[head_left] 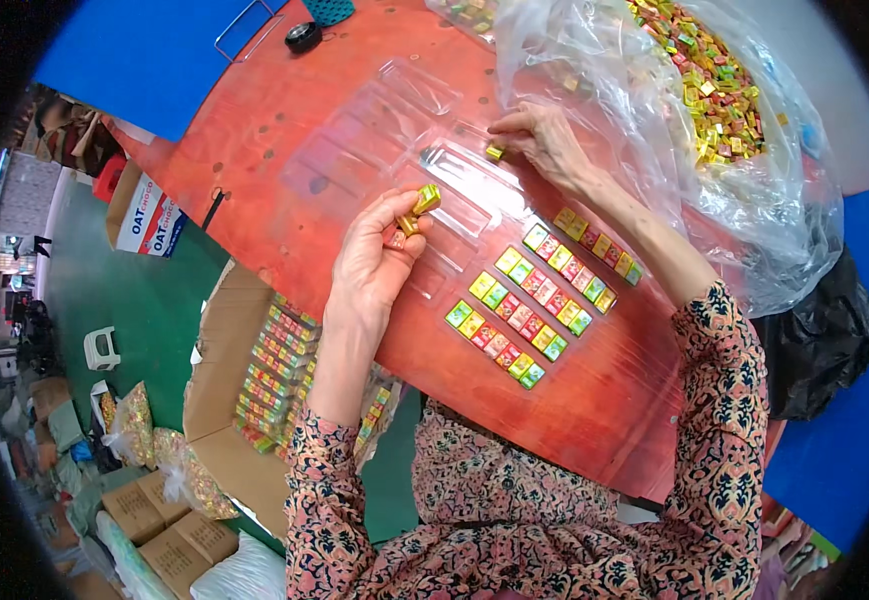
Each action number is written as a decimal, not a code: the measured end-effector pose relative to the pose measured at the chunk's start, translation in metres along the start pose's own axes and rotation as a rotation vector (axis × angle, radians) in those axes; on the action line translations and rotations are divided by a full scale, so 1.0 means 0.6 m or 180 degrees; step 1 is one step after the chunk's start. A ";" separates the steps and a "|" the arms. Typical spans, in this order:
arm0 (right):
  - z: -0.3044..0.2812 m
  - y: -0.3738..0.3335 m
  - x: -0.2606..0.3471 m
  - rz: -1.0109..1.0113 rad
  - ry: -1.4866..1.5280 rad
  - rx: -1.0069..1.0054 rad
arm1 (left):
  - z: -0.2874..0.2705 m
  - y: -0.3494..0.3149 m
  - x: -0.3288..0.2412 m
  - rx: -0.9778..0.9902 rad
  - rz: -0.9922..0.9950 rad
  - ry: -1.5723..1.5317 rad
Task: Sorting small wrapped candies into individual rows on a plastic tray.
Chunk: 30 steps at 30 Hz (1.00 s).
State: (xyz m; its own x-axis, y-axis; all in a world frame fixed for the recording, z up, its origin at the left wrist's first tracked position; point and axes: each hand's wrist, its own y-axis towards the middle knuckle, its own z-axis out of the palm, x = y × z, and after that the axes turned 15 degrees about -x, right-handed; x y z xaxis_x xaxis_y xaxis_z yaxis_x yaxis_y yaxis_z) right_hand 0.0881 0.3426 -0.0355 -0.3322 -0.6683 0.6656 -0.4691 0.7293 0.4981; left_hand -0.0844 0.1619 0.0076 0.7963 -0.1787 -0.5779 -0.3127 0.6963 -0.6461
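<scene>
My left hand [374, 250] is closed on a few small yellow wrapped candies [427, 198], held above the clear plastic trays. Thumb and fingers of my right hand [546, 145] pinch one small yellow wrapped candy [495, 152] over the upper end of a tray. An unfilled clear plastic tray [459, 212] lies under and between my hands, and more clear trays [364, 125] reach away to the upper left. Nearer to me, rows of yellow, green and red wrapped candies [534, 300] sit in tray slots. Another candy row [599, 243] lies beside my right forearm.
A big clear plastic bag [714, 90] of loose candies lies open at the upper right of the red table [594, 420]. Below the table's left edge stands a cardboard box [216, 390] with packed candy trays. A black round object [302, 38] rests at the far edge.
</scene>
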 end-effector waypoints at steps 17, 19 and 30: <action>-0.051 -0.034 0.005 -0.0133 -0.0421 -0.0014 | 0.091 0.072 0.036 0.0010 0.0968 0.0870; -0.046 -0.044 0.010 -0.0176 -0.0398 0.0174 | 0.097 0.073 0.046 -0.0028 0.1048 0.0979; -0.032 -0.073 0.048 -0.0300 -0.0644 0.0183 | 0.075 0.070 0.046 -0.0145 0.1428 0.1271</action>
State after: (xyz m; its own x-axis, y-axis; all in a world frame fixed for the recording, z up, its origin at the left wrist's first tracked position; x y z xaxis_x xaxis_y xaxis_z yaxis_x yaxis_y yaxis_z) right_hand 0.1151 0.2942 -0.0277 -0.4392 -0.7532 0.4897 -0.5499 0.6564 0.5165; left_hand -0.0523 0.2175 -0.0133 0.3281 -0.1278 -0.9359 -0.6020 0.7352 -0.3115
